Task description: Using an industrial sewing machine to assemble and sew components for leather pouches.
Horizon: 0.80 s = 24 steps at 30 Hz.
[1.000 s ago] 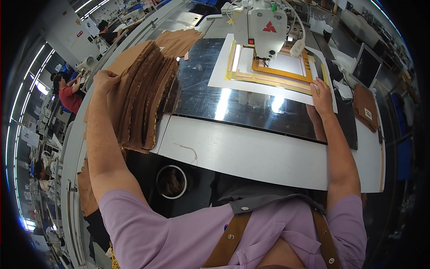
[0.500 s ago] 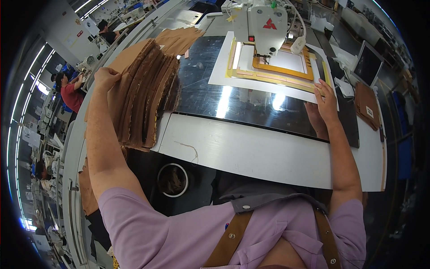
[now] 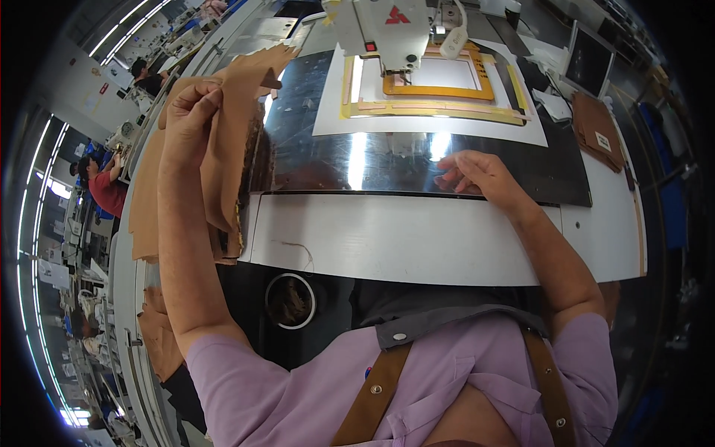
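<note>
With thumb and fingers pinched, my left hand (image 3: pixel 192 123) grips the top part of a tan leather piece (image 3: pixel 232 141). The piece is raised and bent over the stack of brown leather pieces (image 3: pixel 257 156), hiding most of it. My right hand (image 3: pixel 478 177) is over the front part of a shiny dark metal plate (image 3: pixel 320 160), its fingers loosely bent and holding nothing. Beyond it, a yellow-edged frame (image 3: pixel 417 110) rests on a white sheet (image 3: pixel 328 123), under the head of a white sewing machine (image 3: pixel 380 33). A smaller orange clamp frame (image 3: pixel 447 95) is inside it.
A white table edge (image 3: pixel 395 231) runs in front of me, with a loose thread on it. Below it is a round bin (image 3: pixel 290 302) with scraps. At right are folded brown leather pieces (image 3: pixel 596 134) and a monitor (image 3: pixel 588 56). Another person (image 3: pixel 104 186) sits far left.
My left hand has lifted the tan leather piece off the stack's top and bent it rightward. My right hand has left the frame's right corner and come nearer and leftward.
</note>
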{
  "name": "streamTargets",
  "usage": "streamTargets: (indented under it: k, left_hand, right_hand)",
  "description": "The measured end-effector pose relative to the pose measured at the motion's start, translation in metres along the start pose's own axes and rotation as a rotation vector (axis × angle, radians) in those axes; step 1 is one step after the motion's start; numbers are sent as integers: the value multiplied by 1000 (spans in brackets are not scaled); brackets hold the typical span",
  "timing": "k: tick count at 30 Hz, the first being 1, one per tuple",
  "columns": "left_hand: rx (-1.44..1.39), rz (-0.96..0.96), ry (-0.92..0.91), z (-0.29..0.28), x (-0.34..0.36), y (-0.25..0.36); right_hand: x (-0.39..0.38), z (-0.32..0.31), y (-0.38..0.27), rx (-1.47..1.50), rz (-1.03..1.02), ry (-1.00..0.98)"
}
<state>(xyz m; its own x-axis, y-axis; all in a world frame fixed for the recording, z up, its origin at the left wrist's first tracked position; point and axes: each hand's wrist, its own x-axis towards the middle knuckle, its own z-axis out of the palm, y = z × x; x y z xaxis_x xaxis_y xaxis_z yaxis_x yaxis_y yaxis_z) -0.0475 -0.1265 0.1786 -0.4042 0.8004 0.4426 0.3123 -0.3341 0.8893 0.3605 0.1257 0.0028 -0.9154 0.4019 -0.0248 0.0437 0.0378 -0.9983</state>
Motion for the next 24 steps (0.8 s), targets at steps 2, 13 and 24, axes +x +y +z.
streamTargets:
  k: [2,13,24]
  left_hand:
    - [-40,52,-234,75,-19,-3]
    - [352,-59,-455,234,-96,-85]
    - [842,246,-252,254,11,-166]
  right_hand:
    - [9,17,3,398,54,-126]
    - [-55,-47,-3,966,-61,241]
    - [-45,-124,-9,-14,109,369]
